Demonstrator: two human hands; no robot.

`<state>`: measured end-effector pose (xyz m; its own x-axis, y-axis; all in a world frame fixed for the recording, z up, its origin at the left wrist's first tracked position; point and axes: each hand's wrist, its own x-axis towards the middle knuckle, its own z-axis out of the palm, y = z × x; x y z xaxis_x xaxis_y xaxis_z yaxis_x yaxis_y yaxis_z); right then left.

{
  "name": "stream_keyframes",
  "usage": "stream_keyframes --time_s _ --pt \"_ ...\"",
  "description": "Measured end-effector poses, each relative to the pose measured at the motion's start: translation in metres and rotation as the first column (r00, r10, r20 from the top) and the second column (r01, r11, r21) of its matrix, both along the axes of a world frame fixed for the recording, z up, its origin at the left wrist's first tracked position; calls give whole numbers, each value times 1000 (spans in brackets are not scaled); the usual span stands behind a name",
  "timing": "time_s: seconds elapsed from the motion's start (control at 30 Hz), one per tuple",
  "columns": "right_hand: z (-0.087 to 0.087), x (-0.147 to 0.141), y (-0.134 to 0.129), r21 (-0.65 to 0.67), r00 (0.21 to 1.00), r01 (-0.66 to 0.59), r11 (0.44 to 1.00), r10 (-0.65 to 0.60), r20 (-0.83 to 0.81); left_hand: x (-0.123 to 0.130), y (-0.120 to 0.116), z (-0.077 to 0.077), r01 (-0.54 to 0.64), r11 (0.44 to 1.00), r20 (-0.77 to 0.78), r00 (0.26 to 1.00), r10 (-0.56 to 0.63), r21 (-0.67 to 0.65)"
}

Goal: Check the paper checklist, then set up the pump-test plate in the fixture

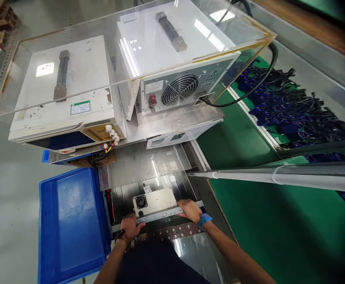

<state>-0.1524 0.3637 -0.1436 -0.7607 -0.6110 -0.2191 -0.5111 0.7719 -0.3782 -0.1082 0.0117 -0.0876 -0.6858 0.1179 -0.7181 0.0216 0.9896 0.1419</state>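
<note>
A long metal bar (160,215) lies crosswise in front of a pale metal unit (157,201) with a small black fan at its left end. Near the bar's left part, my left hand (131,227) is closed over it, thumb pointing right. My right hand (190,210) grips the bar near its right end, with a blue band at the wrist. The unit rests on a shiny metal surface (125,199), and a small white fitting (146,189) sits just behind it. Closer to my body is a dark strip (178,232) with several round studs.
Two white instruments (86,67) (172,43) stand under a clear cover ahead. A clear sheet (145,165) hangs over the work surface. At left is a blue tray (71,225). Right are a white pole (249,177), green surfaces (249,221) and many dark cabled parts (296,106).
</note>
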Motion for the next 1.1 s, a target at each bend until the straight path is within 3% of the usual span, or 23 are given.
stream_keyframes --time_s 0.27,0.37,0.57,0.9,1.1 --pt "-4 11 2 -17 999 14 1000 -13 30 15 -1 -6 -5 1000 -88 996 5 -9" --pt "-8 13 3 -17 999 21 1000 -20 50 16 -2 -1 -7 1000 -113 994 5 -19" --pt "-7 18 8 -48 999 25 999 -23 42 5 -1 32 19 1000 -123 992 -20 -7" --pt "20 34 6 -96 990 106 990 -114 -78 -14 -2 91 62 998 -137 989 -63 -12" --pt "34 48 3 -180 964 109 978 -148 -222 -10 -12 114 154 988 -252 955 -156 -26"
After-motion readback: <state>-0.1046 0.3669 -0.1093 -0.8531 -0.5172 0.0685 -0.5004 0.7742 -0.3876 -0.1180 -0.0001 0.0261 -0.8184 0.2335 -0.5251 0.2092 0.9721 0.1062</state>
